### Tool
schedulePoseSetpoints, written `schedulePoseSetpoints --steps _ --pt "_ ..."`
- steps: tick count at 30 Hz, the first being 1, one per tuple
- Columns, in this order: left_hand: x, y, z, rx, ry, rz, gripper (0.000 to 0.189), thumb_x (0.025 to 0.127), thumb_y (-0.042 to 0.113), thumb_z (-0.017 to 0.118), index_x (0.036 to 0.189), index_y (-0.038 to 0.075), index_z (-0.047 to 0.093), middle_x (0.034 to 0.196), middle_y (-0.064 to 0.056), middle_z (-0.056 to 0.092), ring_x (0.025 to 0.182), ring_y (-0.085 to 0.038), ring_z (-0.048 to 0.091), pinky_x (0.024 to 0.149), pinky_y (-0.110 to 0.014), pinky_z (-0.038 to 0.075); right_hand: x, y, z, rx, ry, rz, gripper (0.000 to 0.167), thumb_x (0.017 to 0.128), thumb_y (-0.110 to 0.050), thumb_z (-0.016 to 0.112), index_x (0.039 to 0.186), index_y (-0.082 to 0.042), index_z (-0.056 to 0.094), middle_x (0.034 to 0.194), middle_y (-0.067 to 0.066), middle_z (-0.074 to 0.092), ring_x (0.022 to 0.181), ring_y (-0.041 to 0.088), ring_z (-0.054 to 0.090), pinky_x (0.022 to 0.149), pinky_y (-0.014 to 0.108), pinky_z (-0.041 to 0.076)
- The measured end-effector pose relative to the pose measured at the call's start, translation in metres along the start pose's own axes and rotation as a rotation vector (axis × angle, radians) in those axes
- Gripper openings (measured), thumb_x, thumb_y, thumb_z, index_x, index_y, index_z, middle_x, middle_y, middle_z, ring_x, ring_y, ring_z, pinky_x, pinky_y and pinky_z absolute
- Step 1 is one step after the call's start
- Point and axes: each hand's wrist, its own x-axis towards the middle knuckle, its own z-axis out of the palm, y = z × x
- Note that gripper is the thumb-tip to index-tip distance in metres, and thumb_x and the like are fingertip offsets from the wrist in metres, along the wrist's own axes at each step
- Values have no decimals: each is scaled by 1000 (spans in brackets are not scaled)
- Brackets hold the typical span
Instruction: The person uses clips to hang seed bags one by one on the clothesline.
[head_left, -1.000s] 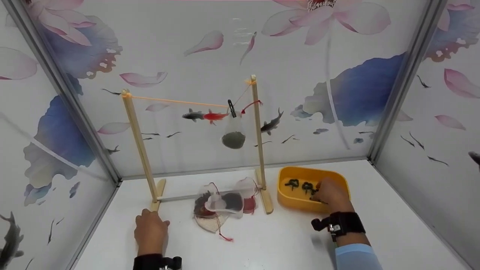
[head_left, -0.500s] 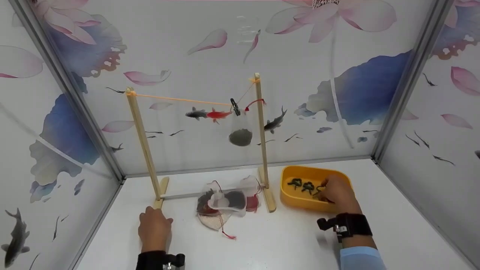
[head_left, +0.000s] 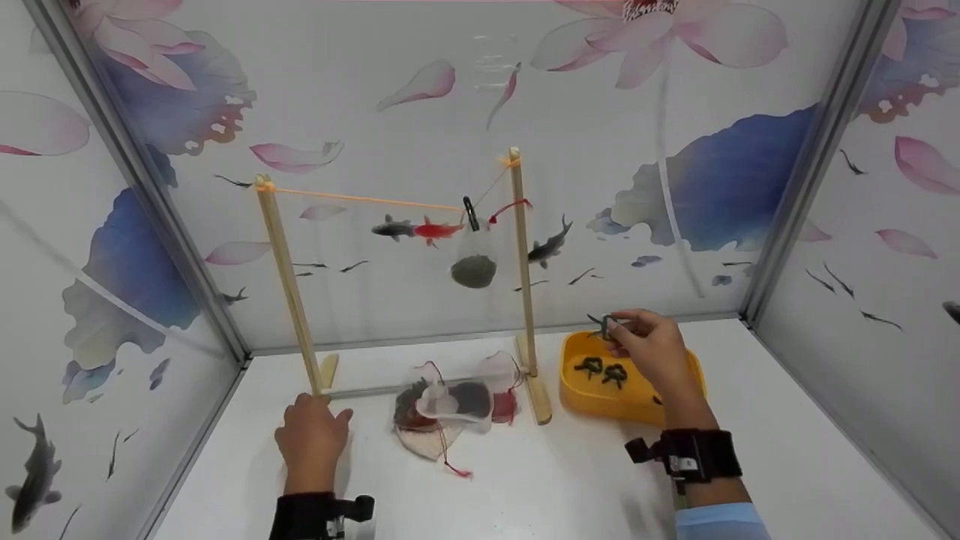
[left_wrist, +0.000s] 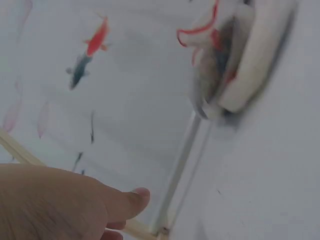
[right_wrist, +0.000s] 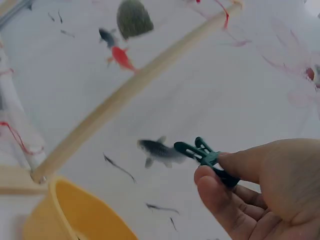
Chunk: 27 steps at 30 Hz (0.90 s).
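Observation:
Between thumb and fingertips, my right hand pinches a dark green plastic clip above the yellow box. Two similar clips lie clearly visible in that box, and another dark bit shows near the wrist. My left hand is at the foot of the left wooden post, its thumb held apart; the other fingers are mostly hidden. An orange string runs between the two posts. From it, a black clip hangs a sheer pouch with dark green contents.
Several sheer drawstring pouches lie in a pile against the stand's white crossbar. The right post stands on a wooden foot beside the box. Printed wall panels enclose the white table.
My right hand has lifted a green clip out of the yellow box. My left hand has moved slightly forward over the post's foot, with its thumb spreading outward. The hanging pouch sways.

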Motion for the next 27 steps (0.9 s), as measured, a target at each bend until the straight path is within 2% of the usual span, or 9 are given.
schedulePoseSetpoints --steps 3,6,9,13,15,18,21,27 --pt "-3 27 -10 -64 63 102 46 104 27 82 136 -6 77 134 -32 72 127 -54 69 98 -73 55 -7 -11 22 112 -33 -20 32 114 -17 72 141 -1 74 112 13 81 94 21 83 88 33 71" --pt "-11 59 -15 -143 92 237 39 106 29 82 133 2 81 128 -20 77 122 -44 74 99 -64 59 -17 -21 47 163 -103 -34 28 115 -13 69 139 -1 75 110 12 80 90 20 82 86 31 70" --pt "-24 91 -18 -242 89 400 36 106 32 83 134 9 82 120 -9 79 117 -32 76 98 -55 63 -28 -30 70 200 -218 -75 28 115 -7 65 140 3 75 110 13 80 89 19 82 85 31 70" --pt "-42 122 -20 -348 72 597 50 102 36 87 145 12 77 121 -4 79 117 -23 74 98 -48 65 -42 -36 98 232 -387 -150 29 115 -3 62 140 7 73 110 12 79 90 19 82 84 31 70" --pt "-49 131 -20 -369 71 669 61 98 37 91 150 12 73 122 -4 78 117 -22 73 97 -46 65 -49 -37 110 239 -442 -166 29 114 -3 63 138 7 75 109 9 79 90 18 81 83 30 70" --pt "-54 138 -18 -357 56 737 72 93 39 94 155 11 70 124 -3 78 117 -20 73 97 -42 65 -55 -36 123 243 -491 -171 27 114 -4 64 136 6 77 108 6 79 87 16 81 80 29 70" --pt "-56 139 -16 -322 29 778 69 92 38 94 151 11 73 125 -3 78 118 -20 74 99 -41 65 -59 -34 131 270 -531 -155 28 113 -3 64 136 6 76 106 8 78 83 14 82 77 30 70" --pt "-57 137 -16 -293 -11 806 56 95 35 92 143 12 78 126 -3 79 119 -19 74 101 -42 65 -61 -34 135 315 -577 -156 29 114 -1 62 138 9 75 101 11 76 78 13 82 74 31 70"
